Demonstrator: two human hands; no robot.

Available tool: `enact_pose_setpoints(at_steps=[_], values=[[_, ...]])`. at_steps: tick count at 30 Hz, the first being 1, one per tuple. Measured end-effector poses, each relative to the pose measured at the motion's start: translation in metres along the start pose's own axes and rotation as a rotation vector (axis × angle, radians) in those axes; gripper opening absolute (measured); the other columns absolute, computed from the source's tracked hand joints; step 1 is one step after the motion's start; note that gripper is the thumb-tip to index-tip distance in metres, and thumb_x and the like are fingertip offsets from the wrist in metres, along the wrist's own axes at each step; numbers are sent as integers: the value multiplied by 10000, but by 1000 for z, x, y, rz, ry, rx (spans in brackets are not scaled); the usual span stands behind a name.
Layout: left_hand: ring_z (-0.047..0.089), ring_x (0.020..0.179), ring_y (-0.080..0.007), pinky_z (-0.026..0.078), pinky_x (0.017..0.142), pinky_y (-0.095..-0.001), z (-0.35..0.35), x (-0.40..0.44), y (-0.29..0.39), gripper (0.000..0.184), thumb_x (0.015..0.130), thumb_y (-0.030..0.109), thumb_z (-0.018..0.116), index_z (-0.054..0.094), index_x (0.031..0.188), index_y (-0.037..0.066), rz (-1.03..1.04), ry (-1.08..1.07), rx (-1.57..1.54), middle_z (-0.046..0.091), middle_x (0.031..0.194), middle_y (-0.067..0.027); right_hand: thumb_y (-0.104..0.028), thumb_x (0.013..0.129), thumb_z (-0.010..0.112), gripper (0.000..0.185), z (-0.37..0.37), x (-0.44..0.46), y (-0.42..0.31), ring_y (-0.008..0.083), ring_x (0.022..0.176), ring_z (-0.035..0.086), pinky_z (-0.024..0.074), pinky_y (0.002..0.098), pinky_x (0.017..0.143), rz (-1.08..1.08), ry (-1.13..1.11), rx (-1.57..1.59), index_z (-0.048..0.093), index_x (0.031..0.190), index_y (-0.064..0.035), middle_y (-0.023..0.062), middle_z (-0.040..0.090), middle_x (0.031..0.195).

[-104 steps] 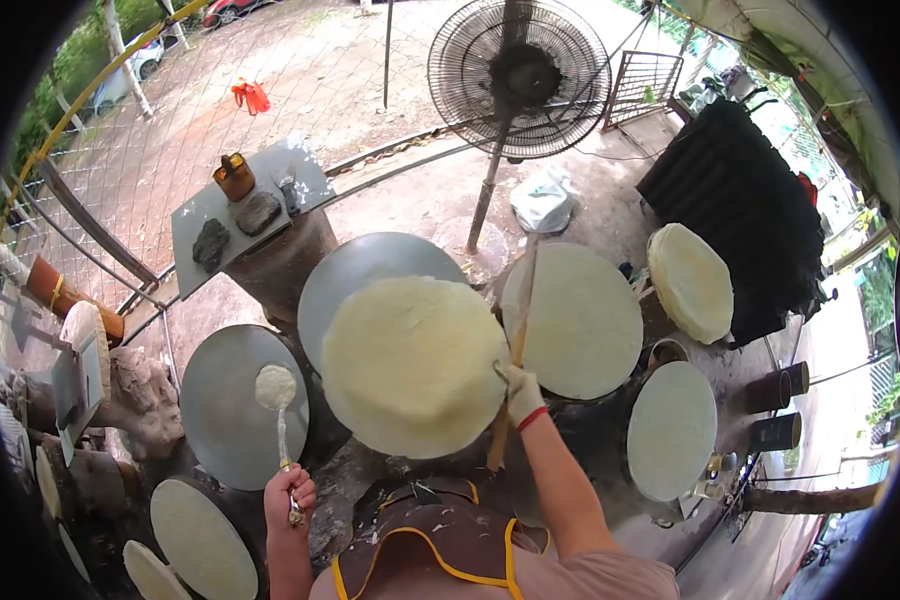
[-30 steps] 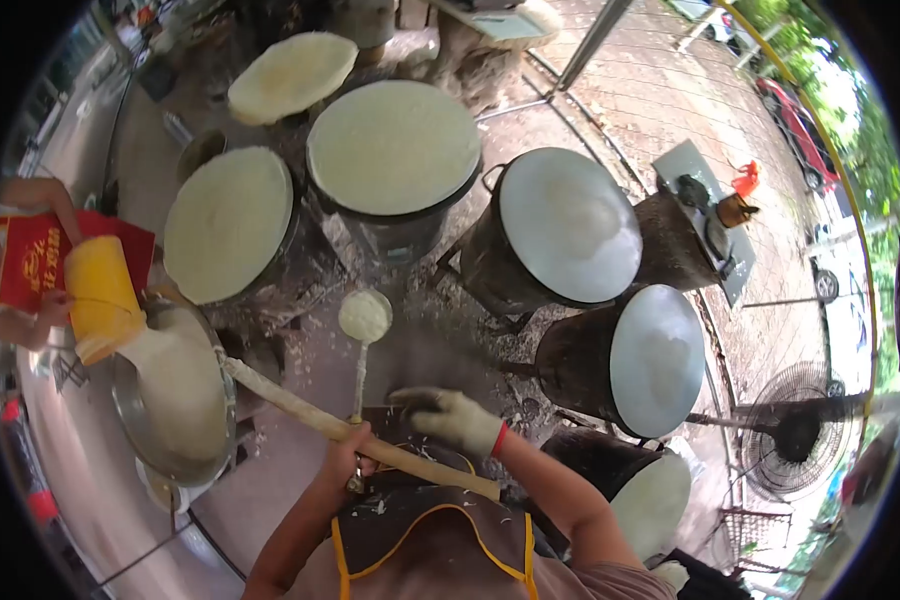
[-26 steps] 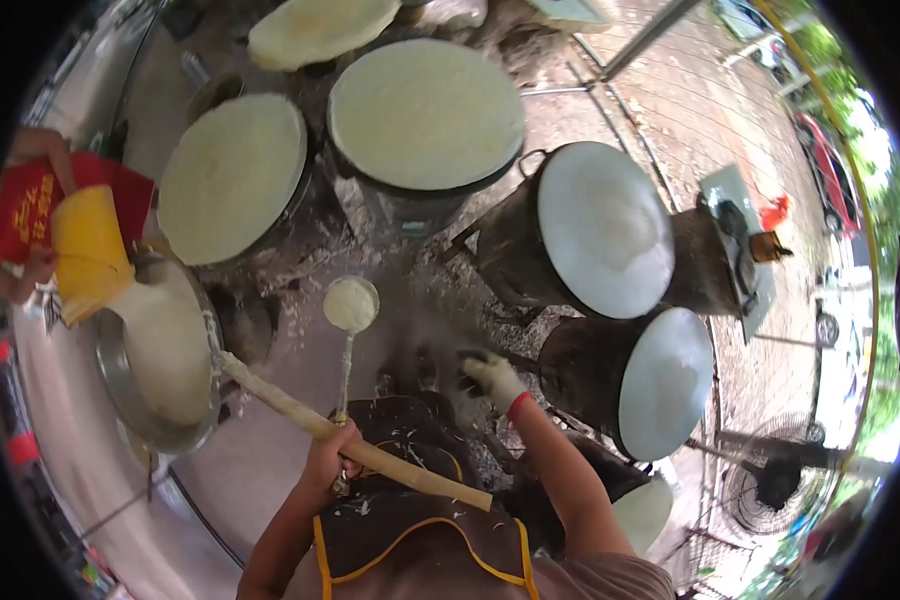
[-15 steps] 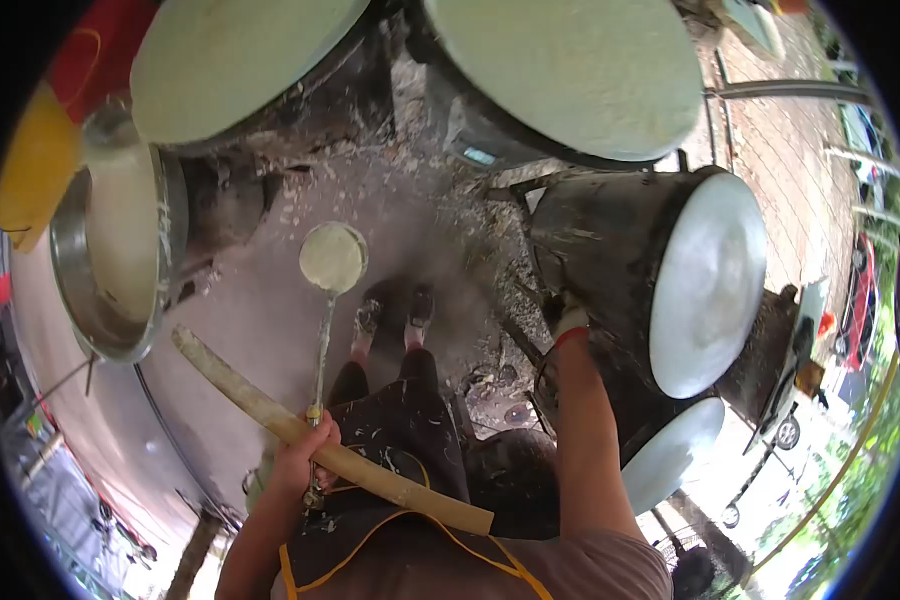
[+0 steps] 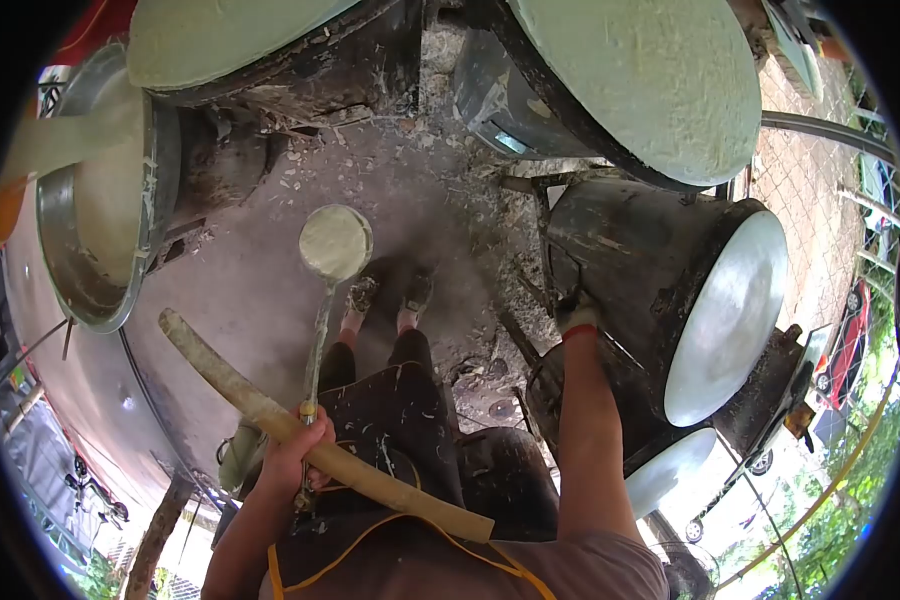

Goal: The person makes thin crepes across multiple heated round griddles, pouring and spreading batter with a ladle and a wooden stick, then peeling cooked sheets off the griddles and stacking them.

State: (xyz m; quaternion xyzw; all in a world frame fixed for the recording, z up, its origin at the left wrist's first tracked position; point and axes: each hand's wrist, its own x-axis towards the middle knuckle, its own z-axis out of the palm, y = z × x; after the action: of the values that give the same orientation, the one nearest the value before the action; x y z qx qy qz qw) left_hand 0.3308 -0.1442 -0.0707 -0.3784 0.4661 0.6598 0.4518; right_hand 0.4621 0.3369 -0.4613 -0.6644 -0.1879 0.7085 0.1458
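My left hand [image 5: 307, 447] is closed around the handle of a long metal ladle [image 5: 316, 345], whose round bowl holds pale batter [image 5: 335, 243]. The same hand also grips a curved wooden strip [image 5: 215, 370], which crosses the ladle handle and slants over my apron. On the other side, my right hand [image 5: 578, 316], in a pale glove with a red cuff, reaches to the side of a dark drum stove [image 5: 610, 235]. Its fingers are closed against something dark there that I cannot make out. A shiny round metal plate [image 5: 728, 320] tops that drum.
Two large griddles coated with pale batter [image 5: 240, 35] [image 5: 650, 85] stand ahead. At the left is a metal basin [image 5: 90, 265] of pale liquid, with a blurred pale shape [image 5: 65, 140] across it. A second shiny plate [image 5: 670, 470] lies at lower right.
The view has shifted, so the griddles sit further right and higher. The yellow-orange thing by the basin has moved, and a pale blur now crosses the basin. Both hands keep their holds.
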Motion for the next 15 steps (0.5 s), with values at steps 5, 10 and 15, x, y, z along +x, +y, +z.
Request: enact_pose_setpoints(at_steps=[5,10,15], values=[[327,348,-88,268,290,-235,1,-1,0,124,882,159,452,428,971,77,20,-14,20,454,659,-49,-78,860,468,115,22,-35,-6,110,588,443,382,242,498,25,43,2,569,860,-133,-10,503,712],[328,344,-90,268,286,-238,-2,-1,-3,122,884,157,454,428,974,78,25,-15,23,461,662,-56,-77,854,459,108,26,-43,-7,99,550,422,355,227,466,-5,55,-26,549,831,-133,-12,498,705],[335,343,-94,270,284,-236,-2,-2,-4,129,883,159,462,432,980,81,24,17,20,461,653,-55,-123,875,446,106,26,-43,-8,83,538,430,377,222,459,26,25,-81,549,851,-134,-13,527,748]])
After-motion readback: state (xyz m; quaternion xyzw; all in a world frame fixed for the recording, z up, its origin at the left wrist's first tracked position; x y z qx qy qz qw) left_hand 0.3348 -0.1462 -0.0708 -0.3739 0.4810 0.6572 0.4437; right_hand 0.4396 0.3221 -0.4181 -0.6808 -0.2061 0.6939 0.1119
